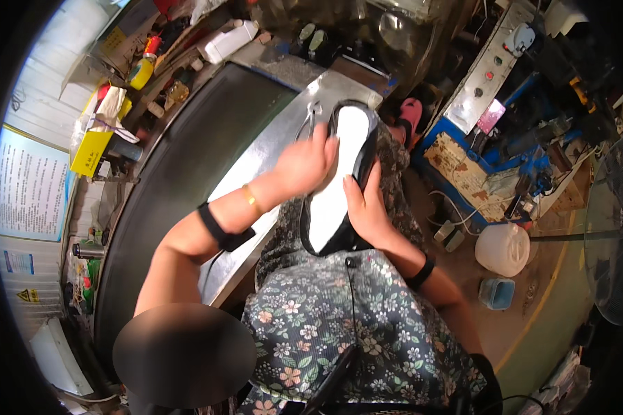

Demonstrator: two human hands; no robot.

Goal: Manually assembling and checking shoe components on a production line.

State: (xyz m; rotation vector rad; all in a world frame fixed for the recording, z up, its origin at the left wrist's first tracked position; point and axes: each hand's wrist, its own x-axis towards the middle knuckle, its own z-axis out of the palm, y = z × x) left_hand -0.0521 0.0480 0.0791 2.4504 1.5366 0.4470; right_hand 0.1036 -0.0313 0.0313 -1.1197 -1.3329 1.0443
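A black shoe piece with a white, sole-shaped face (pixel 336 183) rests over my lap, its long side running from far to near. My right hand (pixel 372 211) grips its right edge, the thumb lying on the white face and the fingers round the dark side. At its left edge is my left hand (pixel 304 164), slightly blurred, with fingers curled close together against the rim. Whatever those fingers pinch is hidden. A small thin metal tool (pixel 314 111) lies on the metal plate (pixel 336 84) just beyond the left hand.
A dark conveyor belt (pixel 187 159) curves along the left. Beyond it are a yellow box (pixel 90 152) and a white bottle (pixel 232 41). On the right stand a blue-framed machine (pixel 457 162), a white plastic jug (pixel 502 249) and a small blue tub (pixel 495 294) on the floor.
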